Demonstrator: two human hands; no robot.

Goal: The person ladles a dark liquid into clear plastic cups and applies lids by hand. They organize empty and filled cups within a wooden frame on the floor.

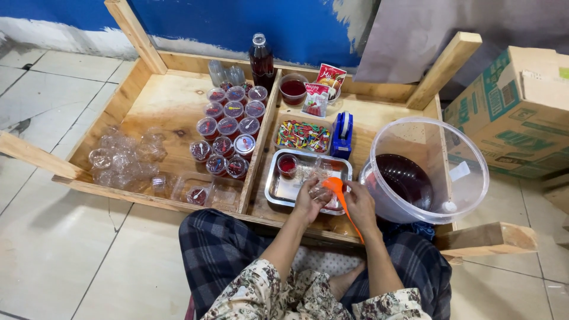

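Bright even light, soft shadows, sharp

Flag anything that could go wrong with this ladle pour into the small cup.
The left hand holds a small clear cup in the air over the metal tray; the orange ladle in the right hand looks wider than the cup's mouth, so red liquid may spill. The tilted big clear bucket at the right elbow might get knocked.

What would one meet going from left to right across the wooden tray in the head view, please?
Heap of empty clear cups → filled lidded cups → steel tray → blue tape dispenser → big clear bucket.
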